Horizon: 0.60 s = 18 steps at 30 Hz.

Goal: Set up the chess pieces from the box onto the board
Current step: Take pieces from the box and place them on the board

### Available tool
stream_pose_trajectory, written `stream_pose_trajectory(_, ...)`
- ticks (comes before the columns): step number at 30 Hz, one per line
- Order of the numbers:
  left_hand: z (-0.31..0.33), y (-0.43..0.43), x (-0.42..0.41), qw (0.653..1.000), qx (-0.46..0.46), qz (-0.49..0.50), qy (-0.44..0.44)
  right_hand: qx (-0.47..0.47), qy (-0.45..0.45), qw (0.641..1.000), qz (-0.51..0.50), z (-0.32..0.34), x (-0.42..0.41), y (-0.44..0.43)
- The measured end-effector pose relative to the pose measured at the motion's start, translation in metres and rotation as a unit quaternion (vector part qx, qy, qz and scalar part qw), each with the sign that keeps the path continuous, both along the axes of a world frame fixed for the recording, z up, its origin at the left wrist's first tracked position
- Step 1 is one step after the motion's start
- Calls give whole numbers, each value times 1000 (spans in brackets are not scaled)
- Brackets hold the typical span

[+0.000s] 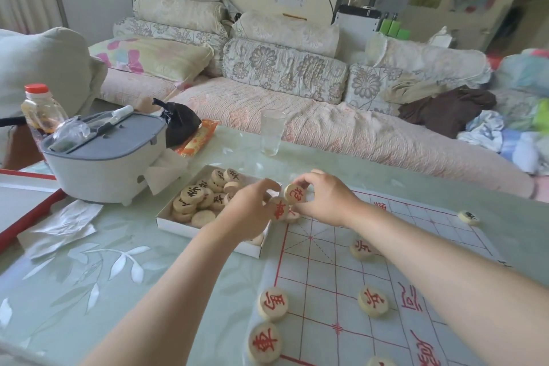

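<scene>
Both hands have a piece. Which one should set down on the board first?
Right. The right hand pinches its red-marked piece at the board's far corner; the left hand, holding another red piece, is over the box edge.

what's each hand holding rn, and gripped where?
Left hand pinches the lower red-marked piece by its rim. Right hand pinches the upper red-marked piece by its rim. Both faces are showing.
</scene>
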<state>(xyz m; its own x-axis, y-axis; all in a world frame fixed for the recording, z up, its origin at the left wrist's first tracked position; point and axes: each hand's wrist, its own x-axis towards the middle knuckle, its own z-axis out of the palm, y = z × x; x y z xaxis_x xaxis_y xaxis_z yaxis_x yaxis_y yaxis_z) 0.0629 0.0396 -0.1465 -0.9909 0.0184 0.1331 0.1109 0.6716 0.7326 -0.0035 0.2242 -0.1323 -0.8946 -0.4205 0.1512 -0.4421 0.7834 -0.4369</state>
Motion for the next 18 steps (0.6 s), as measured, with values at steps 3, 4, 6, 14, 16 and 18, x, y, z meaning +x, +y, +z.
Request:
stream_pose_trajectory(3, 2, 26, 5, 999, -16, -32, 2, 28, -27, 999, -1, -3, 16, 29)
stream_pose_trajectory(4, 3, 33, 6, 999, -20, -41, 0, 46, -34, 998, -5, -3, 22, 37)
stream_pose_trajectory(6, 2, 45, 7, 998, -34, -60, -2, 78, -44, 996, -18, -4, 33, 53)
stream_pose_trajectory(14, -15, 75, 12, 987, -104, -118, -28, 103, -29, 985, -135, -4, 45, 106)
stream_pose_trajectory(16, -17, 76, 10, 985, -108, -127, -46, 93, -32, 984, -151, -4, 40, 111)
stream_pose_trajectory(18, -18, 73, 8, 983, -116, -132, -60, 85, -28, 984, -155, -4, 34, 111)
